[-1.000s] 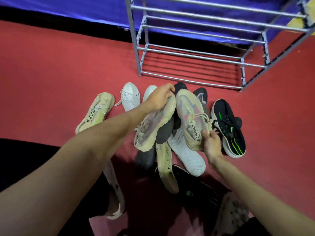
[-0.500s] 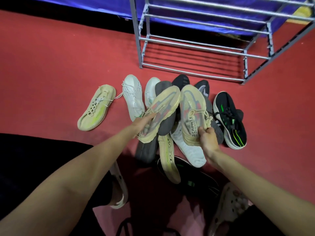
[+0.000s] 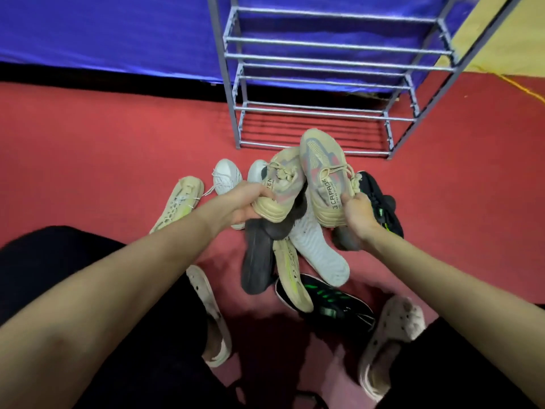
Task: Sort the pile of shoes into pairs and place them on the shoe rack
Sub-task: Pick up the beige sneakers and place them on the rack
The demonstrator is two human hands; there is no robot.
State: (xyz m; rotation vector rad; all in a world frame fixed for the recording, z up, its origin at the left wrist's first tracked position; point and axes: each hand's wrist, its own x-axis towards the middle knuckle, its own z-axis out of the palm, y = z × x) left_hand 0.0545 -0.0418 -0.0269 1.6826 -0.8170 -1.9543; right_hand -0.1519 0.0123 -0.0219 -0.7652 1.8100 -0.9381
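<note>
- Both beige sneakers are now riding up off the pile and toward the rack, where half a second ago they were lying low among the others; the left one has also been turned so its laces are facing up.
- Ahead, the grey metal shoe rack (image 3: 324, 113) is standing on the red floor (image 3: 103, 143) against a blue cover, its rail tiers showing no shoes yet.
- Between the person and the rack, the pile (image 3: 295, 249) is sprawling: dark grey shoes, a white knit shoe, a beige shoe with a yellow-green streak, and black-and-green trainers at the right and near edges.
- Off to the left, a cream sneaker (image 3: 180, 202) and a white sneaker (image 3: 226, 175) are lying apart from the heap.
- The left beige sneaker (image 3: 283, 184) is being gripped at its heel by the left hand (image 3: 247, 202), fingers curling under the sole.
- The right beige sneaker (image 3: 324, 178) is being pinched at its heel collar by the right hand (image 3: 358, 214), toe pointing at the rack.
- As I judge it, the pair is matched and the step in hand is carrying it over; doing that well means keeping both toes forward and level, lifting clear of the heap so the loose laces are not snagging, and setting the soles across two rails side by side.
</note>
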